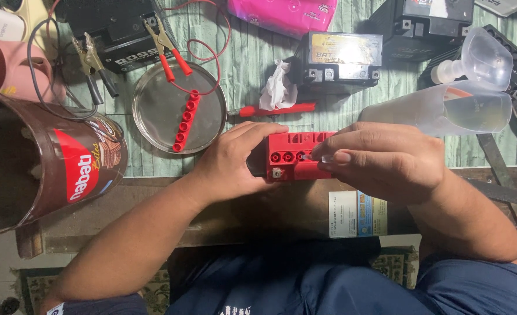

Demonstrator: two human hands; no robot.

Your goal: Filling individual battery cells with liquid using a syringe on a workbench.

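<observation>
From the head camera, the left hand (235,160) grips one red battery (296,156) at the table (252,70) edge, while the right hand (381,160) pinches a small tool (315,157) over its holes. Three black batteries (339,58) sit behind. One round metal tray (153,111) holds one red cap strip (185,121); two clear plastic bottles (445,108) lie right.

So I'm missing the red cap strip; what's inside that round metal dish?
Inside the round metal dish lies a red cap strip, with a thin red wire curving over it. Nothing else shows there.
</observation>
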